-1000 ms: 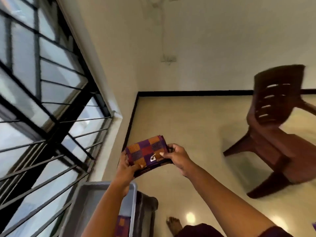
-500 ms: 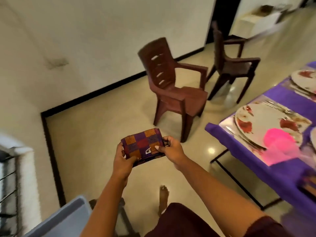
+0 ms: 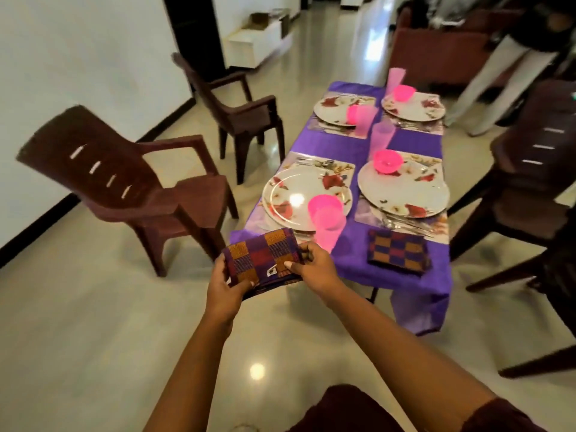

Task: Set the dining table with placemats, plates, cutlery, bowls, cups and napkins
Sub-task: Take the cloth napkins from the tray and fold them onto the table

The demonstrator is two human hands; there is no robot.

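Both my hands hold a folded checked napkin (image 3: 263,257) in purple, orange and red, just before the near left corner of the table. My left hand (image 3: 226,283) grips its near left edge and my right hand (image 3: 311,265) pinches its right edge. The table wears a purple cloth (image 3: 352,260). A second checked napkin (image 3: 399,251) lies on the near right. Floral plates (image 3: 299,198) sit on placemats (image 3: 405,227) with pink cups (image 3: 327,224), pink bowls (image 3: 387,161) and cutlery (image 3: 405,224).
Brown plastic chairs stand left of the table, the nearer chair (image 3: 137,188) and the farther chair (image 3: 237,110), and more chairs (image 3: 530,188) crowd the right side. A person's legs (image 3: 498,82) show at the far right. A white low cabinet (image 3: 255,45) stands at the back.
My view has swung from the window and wall round to the set table. The napkin stays held in both hands and now hangs by the table's near left corner.
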